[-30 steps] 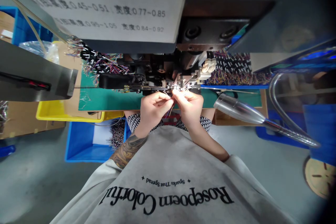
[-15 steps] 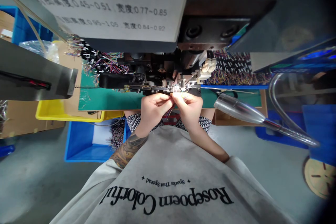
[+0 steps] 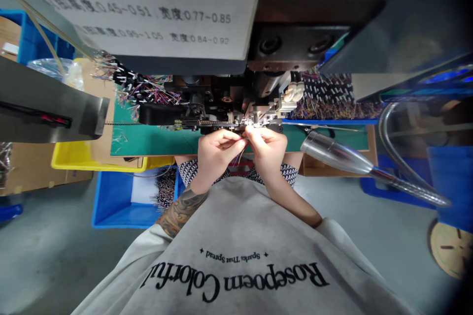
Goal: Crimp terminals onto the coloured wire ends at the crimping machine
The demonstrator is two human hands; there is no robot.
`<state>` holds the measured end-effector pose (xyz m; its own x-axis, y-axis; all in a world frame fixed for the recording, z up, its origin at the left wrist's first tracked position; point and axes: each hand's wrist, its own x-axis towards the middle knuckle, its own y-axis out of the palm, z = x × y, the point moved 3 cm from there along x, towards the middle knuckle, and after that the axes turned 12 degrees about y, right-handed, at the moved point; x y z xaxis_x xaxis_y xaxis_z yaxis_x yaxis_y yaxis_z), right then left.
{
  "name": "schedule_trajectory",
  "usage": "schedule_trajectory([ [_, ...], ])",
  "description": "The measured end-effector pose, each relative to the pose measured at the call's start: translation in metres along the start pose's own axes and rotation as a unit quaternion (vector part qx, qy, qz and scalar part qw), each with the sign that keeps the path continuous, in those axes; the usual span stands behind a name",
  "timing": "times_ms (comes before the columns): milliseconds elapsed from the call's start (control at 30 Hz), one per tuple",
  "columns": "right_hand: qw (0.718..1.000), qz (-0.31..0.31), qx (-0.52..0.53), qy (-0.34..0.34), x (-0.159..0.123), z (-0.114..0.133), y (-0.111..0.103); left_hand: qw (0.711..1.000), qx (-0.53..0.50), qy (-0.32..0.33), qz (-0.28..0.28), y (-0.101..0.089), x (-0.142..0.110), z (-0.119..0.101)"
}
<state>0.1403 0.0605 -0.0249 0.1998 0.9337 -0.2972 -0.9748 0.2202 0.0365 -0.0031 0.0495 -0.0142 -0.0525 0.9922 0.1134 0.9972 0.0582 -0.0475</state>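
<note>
At the near edge of the machine, the left hand and right hand meet, fingertips closed on thin wires; the exact grip is too small to confirm. The wires hang between the hands, over the near edge of the green mat. Wire bundles lie at far right, the lamp nearer.

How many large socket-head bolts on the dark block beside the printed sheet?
2, side by side: left bolt, nearer the printed sheet; right bolt, farther along the dark block. Others may be hidden.
</note>
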Motion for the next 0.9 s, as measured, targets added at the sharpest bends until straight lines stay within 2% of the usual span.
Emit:
schedule_trajectory([
  [333,1.0,-0.009,0.012,0.004,0.001,0.0,0.0,1.0,0.008,0.005,0.001,0.001,0.0,-0.001],
  [433,1.0,0.019,0.002,-0.006,-0.002,0.001,-0.003,1.0,-0.004,-0.001,0.01,-0.001,0.0,0.001],
  [533,0.998,0.06,-0.012,-0.013,-0.007,0.003,-0.009,0.997,-0.017,-0.027,0.064,-0.006,-0.001,0.008],
  [633,0.995,0.097,-0.019,-0.016,-0.011,0.0,-0.018,0.982,-0.037,-0.065,0.175,-0.01,-0.005,0.017],
  [700,0.991,0.133,-0.005,-0.033,-0.012,-0.004,-0.025,0.966,-0.058,-0.087,0.238,-0.013,-0.009,0.021],
  [767,0.982,0.18,0.018,-0.057,-0.013,-0.011,-0.031,0.955,-0.084,-0.108,0.263,-0.015,-0.014,0.022],
  [833,0.961,0.27,0.019,-0.05,-0.015,-0.02,-0.034,0.955,-0.122,-0.118,0.242,-0.017,-0.018,0.02],
  [900,0.916,0.401,-0.016,-0.007,-0.02,-0.03,-0.034,0.961,-0.164,-0.107,0.197,-0.02,-0.019,0.017],
])
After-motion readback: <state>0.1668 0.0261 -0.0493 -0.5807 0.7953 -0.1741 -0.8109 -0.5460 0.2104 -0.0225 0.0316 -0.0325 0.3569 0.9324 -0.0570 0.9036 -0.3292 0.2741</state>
